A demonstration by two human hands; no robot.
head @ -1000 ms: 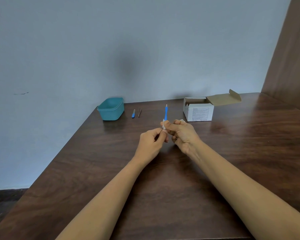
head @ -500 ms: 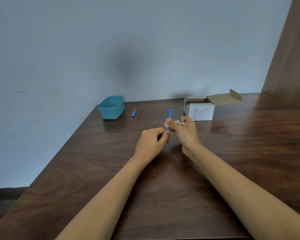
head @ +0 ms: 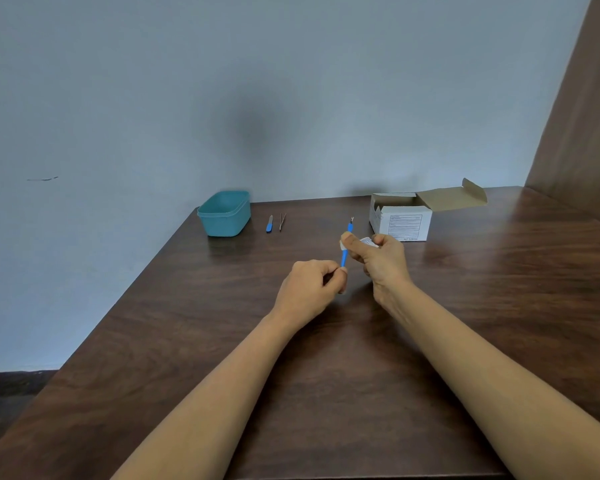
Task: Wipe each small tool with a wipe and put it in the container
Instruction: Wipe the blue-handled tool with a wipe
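Head view [looking forward, downward (close) over the table (head: 194, 341).

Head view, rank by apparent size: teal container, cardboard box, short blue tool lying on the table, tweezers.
1. cardboard box, counting its open flap
2. teal container
3. short blue tool and tweezers: similar length, too small to rank apart
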